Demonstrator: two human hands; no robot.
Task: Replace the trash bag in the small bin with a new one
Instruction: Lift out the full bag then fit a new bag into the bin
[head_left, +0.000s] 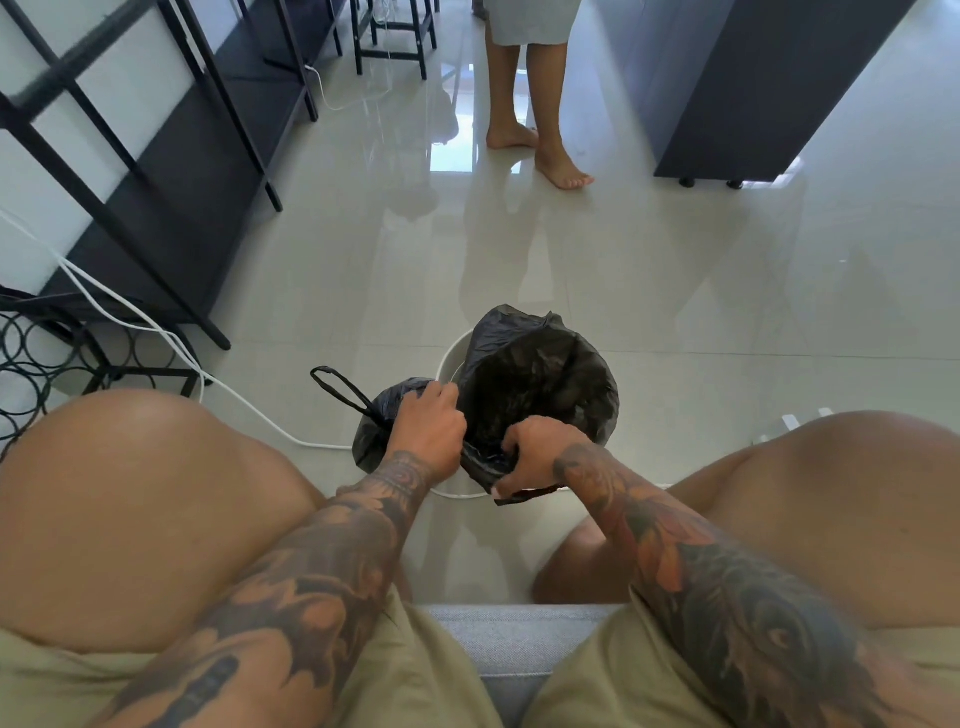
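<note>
The bin (448, 364) stands on the glossy tiled floor (675, 291) between your knees, just ahead of the grey seat (519, 644) you sit on. Only a strip of its white rim shows at the far left; a black bag (540, 379) is spread open over the rest, its edge draped down the right side and bunched up at the back. The bag's inside looks dark, and you cannot tell what, if anything, lies in it.

Just left of the bin, touching it, sits a second black bag (371, 431), tied shut, its drawstring loop (337, 387) sticking up and to the left. A white cable (244, 402) runs along the floor from the left and passes behind that tied bag.

Your left hand (428, 426) is curled, knuckles up, at the near-left edge of the open bag, right against the tied one; which plastic its fingers hold cannot be told. Your right hand (535, 452) is closed round the near edge of the open bag, a fold of plastic pinched under the thumb.

Farther out, a black shelf frame (171, 171) lines the left, a wire rack (47, 358) sits beside your left knee, a dark cabinet (753, 104) stands at right, and another person's bare feet (545, 156) are on the floor beyond.
</note>
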